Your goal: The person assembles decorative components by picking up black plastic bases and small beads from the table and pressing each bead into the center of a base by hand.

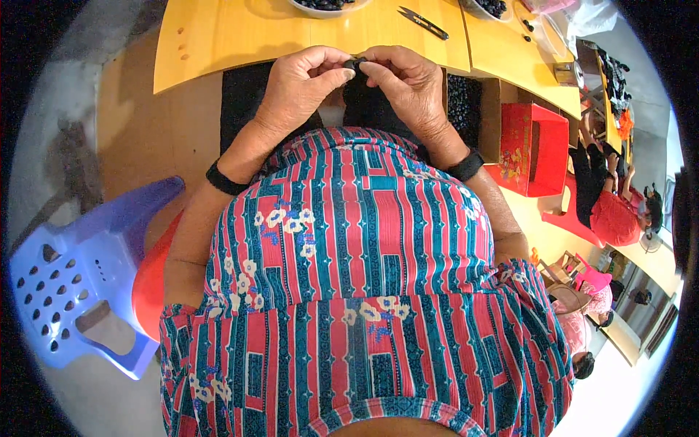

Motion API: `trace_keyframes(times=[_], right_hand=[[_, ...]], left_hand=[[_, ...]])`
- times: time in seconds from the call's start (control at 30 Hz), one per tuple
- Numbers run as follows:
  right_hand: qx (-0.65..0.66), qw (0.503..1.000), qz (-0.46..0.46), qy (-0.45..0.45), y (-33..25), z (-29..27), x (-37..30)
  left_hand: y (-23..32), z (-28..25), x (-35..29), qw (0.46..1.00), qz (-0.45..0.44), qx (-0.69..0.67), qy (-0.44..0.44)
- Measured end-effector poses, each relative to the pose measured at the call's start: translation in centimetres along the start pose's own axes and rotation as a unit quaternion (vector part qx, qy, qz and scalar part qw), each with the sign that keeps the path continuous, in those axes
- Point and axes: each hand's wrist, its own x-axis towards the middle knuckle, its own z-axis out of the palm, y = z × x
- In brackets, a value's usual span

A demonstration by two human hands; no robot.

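Both my hands meet at the near edge of the yellow table (240, 36), thumbs and fingertips pinched around one small black piece (354, 65). My left hand (309, 80) grips it from the left and my right hand (408, 84) from the right. Its exact kind is too small and too covered by fingers to make out. Beyond my hands stands a white bowl (331, 12) of similar small black pieces, cut off by the upper rim. Thread snips (424, 23) with black handles lie on the table to the right of the bowl.
A second bowl (489, 10) of black pieces stands further right. A red box (535, 149) is below the table at right, by a container of black pieces (464, 102). On the left is a blue plastic chair (87, 277). Other people (619, 211) sit at far right.
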Motion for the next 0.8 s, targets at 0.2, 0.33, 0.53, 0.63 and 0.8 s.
trace_keyframes(times=[0.2, 0.33, 0.53, 0.63, 0.8], right_hand=[[-0.107, 0.988, -0.105, 0.035, -0.7, -0.2, 0.3], [-0.138, 0.976, -0.161, 0.045, -0.9, -0.2, 0.4], [-0.18, 0.966, -0.186, -0.003, -1.0, -0.8, 0.6], [-0.169, 0.971, -0.167, -0.039, -1.1, -1.1, 0.8], [-0.177, 0.963, -0.182, -0.091, -0.9, -1.5, 1.0]], left_hand=[[-0.6, 0.1, 0.1, 1.0, 0.012, 0.007, -0.002], [-0.6, 0.1, 0.1, 1.0, 0.017, 0.025, -0.004], [-0.2, 0.1, 0.0, 1.0, -0.004, -0.012, -0.014], [-0.3, 0.2, 0.0, 1.0, 0.002, -0.02, -0.017], [-0.4, 0.1, -0.2, 1.0, 0.001, -0.006, -0.03]])
